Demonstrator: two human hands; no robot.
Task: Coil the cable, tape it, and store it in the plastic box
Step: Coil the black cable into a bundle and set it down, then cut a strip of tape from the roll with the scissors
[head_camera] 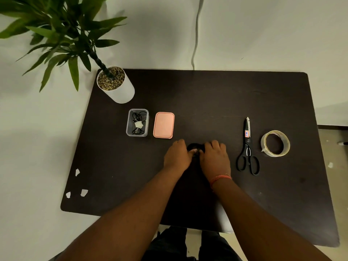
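Pinching the black cable (194,146) between both hands at the middle of the frame, we work low over the dark surface (207,102), likely so the loops cannot spring open. Our left hand (177,155) and right hand (215,157) meet thumb to thumb, and a pale bit shows at the left fingertips (194,150), which may be tape or only a nail; we cannot tell which. Each grip is closed on the coil, of which just a small dark arc shows beyond the knuckles, between the two hands; the rest is hidden under the fingers. We judge this to be the taping or tightening step, with storing not yet done. The plastic box (137,123) stands open in the left centre of the frame, already holding taped black coils, and its pink lid (163,125) lies just beside it on the right, off so the coil can drop straight in. The scissors (247,147) and the tape roll (275,143) rest to the right of the hands, near the right hand that would take them up. Torn pale scraps (77,185) lie at the lower left edge of the surface, well apart from the work.
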